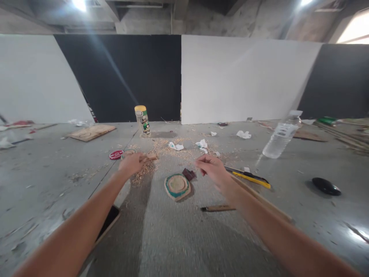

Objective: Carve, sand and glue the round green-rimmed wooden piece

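My left hand (pixel 132 164) is closed on a small wooden piece (pixel 151 157), which sticks out to the right over a pile of wood shavings (pixel 144 173). Behind that hand a round item with a teal edge (pixel 127 153) is partly covered. My right hand (pixel 211 166) has its thumb and fingertips pinched together; whatever they hold, if anything, is too small to make out. Between the hands lies a carved wooden plaque (pixel 177 185) with a teal ring. A dark brown folded piece (pixel 189 174) touches its upper right. Below my right hand rests a wood-handled carving knife (pixel 218 208).
A yellow cutter (pixel 251 179) lies right of my right hand, near a black mouse (pixel 326 186) and a tilted-looking water bottle (pixel 281 134). Farther back are crumpled tissues (pixel 176 146), a yellow-lidded bottle (pixel 143 120), a red round tin (pixel 116 154) and a wooden board (pixel 92 132). A phone (pixel 109 222) is under my left forearm.
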A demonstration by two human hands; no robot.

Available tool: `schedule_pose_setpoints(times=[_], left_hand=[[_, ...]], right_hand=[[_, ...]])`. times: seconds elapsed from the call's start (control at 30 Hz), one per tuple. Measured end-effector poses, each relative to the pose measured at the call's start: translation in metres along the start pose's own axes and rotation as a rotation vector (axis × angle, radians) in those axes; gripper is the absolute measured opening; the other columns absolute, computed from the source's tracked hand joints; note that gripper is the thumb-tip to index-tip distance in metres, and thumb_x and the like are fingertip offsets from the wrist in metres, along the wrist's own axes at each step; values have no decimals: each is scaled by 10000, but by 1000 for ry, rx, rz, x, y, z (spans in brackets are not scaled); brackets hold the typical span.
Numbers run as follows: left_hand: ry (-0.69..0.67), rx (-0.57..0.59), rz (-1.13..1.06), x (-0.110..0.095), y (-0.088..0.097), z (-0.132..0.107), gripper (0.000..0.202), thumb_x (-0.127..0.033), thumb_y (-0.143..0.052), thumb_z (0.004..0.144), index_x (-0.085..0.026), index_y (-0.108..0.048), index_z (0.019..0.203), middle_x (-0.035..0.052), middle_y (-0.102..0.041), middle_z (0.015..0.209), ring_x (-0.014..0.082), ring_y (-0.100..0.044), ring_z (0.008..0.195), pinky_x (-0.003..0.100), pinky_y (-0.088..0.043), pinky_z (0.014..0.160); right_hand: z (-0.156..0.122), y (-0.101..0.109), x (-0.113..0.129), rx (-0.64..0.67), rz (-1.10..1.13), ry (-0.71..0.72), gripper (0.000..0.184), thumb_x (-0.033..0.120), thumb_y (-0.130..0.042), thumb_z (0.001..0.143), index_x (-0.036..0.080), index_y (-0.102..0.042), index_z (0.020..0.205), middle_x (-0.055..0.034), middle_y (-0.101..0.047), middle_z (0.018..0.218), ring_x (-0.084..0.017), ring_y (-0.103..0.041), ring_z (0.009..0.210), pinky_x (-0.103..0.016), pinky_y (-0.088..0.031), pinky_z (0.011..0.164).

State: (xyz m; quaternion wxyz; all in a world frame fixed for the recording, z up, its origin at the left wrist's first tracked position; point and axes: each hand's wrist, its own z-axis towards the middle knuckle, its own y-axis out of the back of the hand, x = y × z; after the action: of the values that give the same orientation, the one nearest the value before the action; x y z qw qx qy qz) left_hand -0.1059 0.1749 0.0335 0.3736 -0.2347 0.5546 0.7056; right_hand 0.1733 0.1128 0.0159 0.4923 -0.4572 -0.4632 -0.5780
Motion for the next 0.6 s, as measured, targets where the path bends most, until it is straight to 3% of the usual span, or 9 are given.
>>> schedule_pose_setpoints(times=[0.17,0.27,0.33,0.43,0.53,0.6], left_hand=[[-25,13,147,-3,8,-6,161,-351,-673,735,-190,-676,722,37,-679,740,263,-617,858,280,-406,713],[-85,80,180,-27,1,-46,143,-342,-647,754,-207,-692,740,16,-700,808,226,-616,825,280,-419,730],[-146,215,188,-45,-12,-86,142,-338,-625,777,-226,-712,775,5,-713,829,211,-625,808,287,-440,736],[-12,361,175,-63,-36,-142,302,-302,-709,692,-251,-735,989,33,-723,960,232,-640,865,334,-466,801],[99,443,76,-72,-49,-164,549,-339,-781,615,-229,-683,1144,63,-699,1056,252,-626,937,355,-463,850],[115,428,-52,-76,-51,-162,557,-435,-741,681,-219,-652,1187,59,-694,1073,234,-611,938,332,-456,830]], right_hand=[[10,19,13,6,55,-5,200,360,-717,638,217,-580,608,48,-457,502,-113,-409,499,-274,-338,506],[4,22,29,24,81,-8,191,352,-714,642,221,-581,598,46,-457,519,-110,-409,512,-269,-338,514],[-8,16,36,70,78,-30,171,334,-719,633,213,-605,591,42,-468,519,-108,-407,511,-267,-333,509],[-35,2,38,151,52,-97,173,314,-729,625,193,-618,571,32,-492,512,-103,-400,493,-261,-297,482],[-64,-9,31,159,59,-161,201,352,-701,652,191,-603,583,45,-442,488,-99,-369,475,-258,-265,469],[-79,-13,25,130,71,-191,217,390,-676,673,196,-599,614,55,-415,488,-99,-355,473,-257,-264,470]])
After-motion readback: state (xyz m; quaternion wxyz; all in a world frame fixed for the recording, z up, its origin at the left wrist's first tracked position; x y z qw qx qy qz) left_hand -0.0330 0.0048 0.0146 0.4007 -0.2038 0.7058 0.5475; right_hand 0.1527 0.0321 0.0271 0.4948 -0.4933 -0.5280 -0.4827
